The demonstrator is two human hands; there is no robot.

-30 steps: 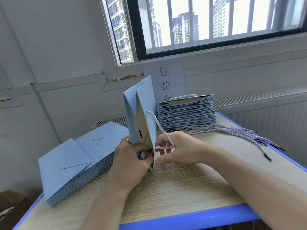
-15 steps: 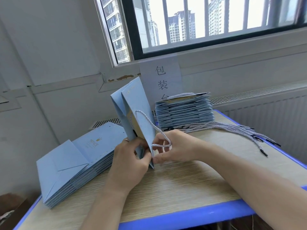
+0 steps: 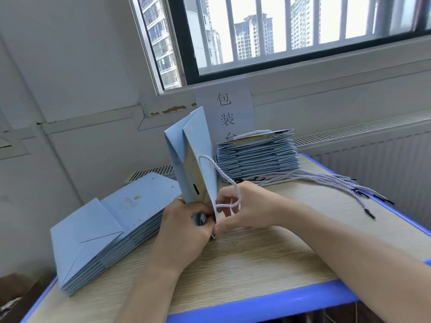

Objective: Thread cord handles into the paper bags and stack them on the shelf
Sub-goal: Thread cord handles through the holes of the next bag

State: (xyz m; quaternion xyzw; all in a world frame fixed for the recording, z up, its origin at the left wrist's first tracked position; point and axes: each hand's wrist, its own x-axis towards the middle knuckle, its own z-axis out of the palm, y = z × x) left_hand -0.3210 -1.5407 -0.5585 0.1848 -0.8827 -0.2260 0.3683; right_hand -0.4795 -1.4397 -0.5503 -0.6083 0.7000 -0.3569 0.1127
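Observation:
A light blue paper bag (image 3: pixel 196 159) stands on end in the middle of the table, its open mouth turned down toward my hands. My left hand (image 3: pixel 184 227) grips the bag's lower edge from the left, fingers curled inside the mouth. My right hand (image 3: pixel 242 208) pinches the same edge from the right, thumb against the paper. A white twisted cord (image 3: pixel 224 180) runs from a hole in the bag's side and loops around my right fingers. Its black tip shows inside the bag.
A stack of flat blue bags (image 3: pixel 109 229) lies at the left of the wooden table (image 3: pixel 245 264). Another stack of bags (image 3: pixel 256 155) with cords sits at the back. Loose cords (image 3: pixel 326 183) spread to the right near the blue table edge.
The bag has tilted slightly, then come more upright. My hands stay at its lower edge with the cord loop kept round my right fingers.

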